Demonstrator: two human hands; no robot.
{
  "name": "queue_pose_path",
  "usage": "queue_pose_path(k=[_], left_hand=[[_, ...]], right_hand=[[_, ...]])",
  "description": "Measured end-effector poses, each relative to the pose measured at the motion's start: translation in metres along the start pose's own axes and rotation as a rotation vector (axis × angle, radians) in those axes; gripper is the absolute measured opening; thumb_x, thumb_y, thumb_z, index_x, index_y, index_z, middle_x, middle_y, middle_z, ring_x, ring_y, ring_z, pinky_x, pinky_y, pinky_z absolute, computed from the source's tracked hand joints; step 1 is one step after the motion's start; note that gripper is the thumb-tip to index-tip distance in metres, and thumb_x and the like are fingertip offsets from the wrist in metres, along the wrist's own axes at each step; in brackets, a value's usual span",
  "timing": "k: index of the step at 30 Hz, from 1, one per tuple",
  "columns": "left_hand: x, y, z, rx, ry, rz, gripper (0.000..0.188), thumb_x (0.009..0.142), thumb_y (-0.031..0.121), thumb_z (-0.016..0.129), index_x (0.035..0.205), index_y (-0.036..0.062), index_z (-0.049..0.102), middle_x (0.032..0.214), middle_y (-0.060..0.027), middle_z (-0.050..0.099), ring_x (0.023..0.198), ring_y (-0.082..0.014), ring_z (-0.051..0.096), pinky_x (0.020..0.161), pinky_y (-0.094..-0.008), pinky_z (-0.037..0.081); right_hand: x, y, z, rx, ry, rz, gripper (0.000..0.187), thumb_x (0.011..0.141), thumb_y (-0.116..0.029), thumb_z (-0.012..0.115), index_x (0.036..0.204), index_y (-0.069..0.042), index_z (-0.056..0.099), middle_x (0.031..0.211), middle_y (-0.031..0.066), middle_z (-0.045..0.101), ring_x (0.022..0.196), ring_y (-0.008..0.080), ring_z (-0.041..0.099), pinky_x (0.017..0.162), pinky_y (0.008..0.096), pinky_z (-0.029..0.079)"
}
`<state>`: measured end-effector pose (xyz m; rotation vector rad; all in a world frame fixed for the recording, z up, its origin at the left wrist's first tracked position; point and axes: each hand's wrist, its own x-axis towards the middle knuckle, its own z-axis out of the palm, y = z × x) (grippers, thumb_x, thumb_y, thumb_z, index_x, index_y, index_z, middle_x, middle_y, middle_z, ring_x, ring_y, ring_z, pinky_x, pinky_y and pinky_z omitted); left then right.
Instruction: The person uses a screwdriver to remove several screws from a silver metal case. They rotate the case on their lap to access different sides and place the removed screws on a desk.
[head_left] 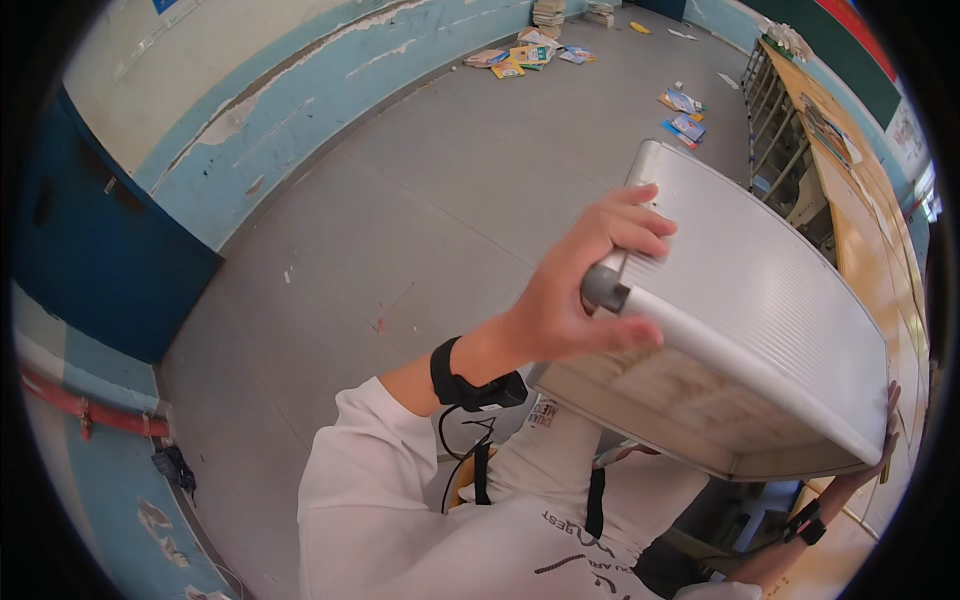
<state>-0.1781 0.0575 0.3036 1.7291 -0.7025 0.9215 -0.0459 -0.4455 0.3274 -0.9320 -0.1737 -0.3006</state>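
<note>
A silver box-like metal case [760, 270] with a ribbed face, rounded metal edges and a dark grey corner cap is held up tilted in front of my body. Its near underside looks hollow, with a pale, blotchy inner surface. My left hand [600, 270] grips the case at its left corner, fingers over the ribbed face and thumb along the near edge. At the opposite end, my right hand [889, 430] is against the right edge, with only some fingers showing; the case hides the rest. Each wrist wears a black strap with a small dark device.
A long wooden-topped table [815, 140] with metal legs runs along the right. Loose books [530, 55] are scattered by the far wall, others [685, 115] on the floor near the table. A blue door [100, 230] and red pipe [95, 408] are at left.
</note>
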Motion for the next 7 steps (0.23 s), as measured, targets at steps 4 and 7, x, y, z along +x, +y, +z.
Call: queue_pose_path(k=[4, 7], left_hand=[[-0.002, 0.009, 0.004, 0.01, -0.014, -0.043, 0.061, 0.07, 0.008, 0.08, 0.126, 0.0053, 0.055, 0.14, -0.0176, 0.05, 0.143, -0.0425, 0.029, 0.115, -0.0501, 0.024], [-0.002, 0.011, -0.008, 0.062, -0.062, -0.097, 0.066, 0.069, 0.002, 0.076, 0.13, 0.007, 0.052, 0.147, -0.0181, 0.044, 0.146, -0.0425, 0.023, 0.116, -0.0499, 0.022]], right_hand=[[0.019, -0.005, -0.014, -0.009, 0.119, 0.01, 0.064, 0.103, -0.045, 0.029, 0.154, -0.007, 0.025, 0.16, 0.0147, 0.024, 0.148, 0.0284, 0.019, 0.122, 0.0448, 0.008], [0.025, -0.025, -0.009, -0.022, 0.241, -0.006, 0.062, 0.103, -0.045, 0.029, 0.153, -0.007, 0.029, 0.157, 0.0161, 0.03, 0.146, 0.0292, 0.024, 0.122, 0.0448, 0.011]])
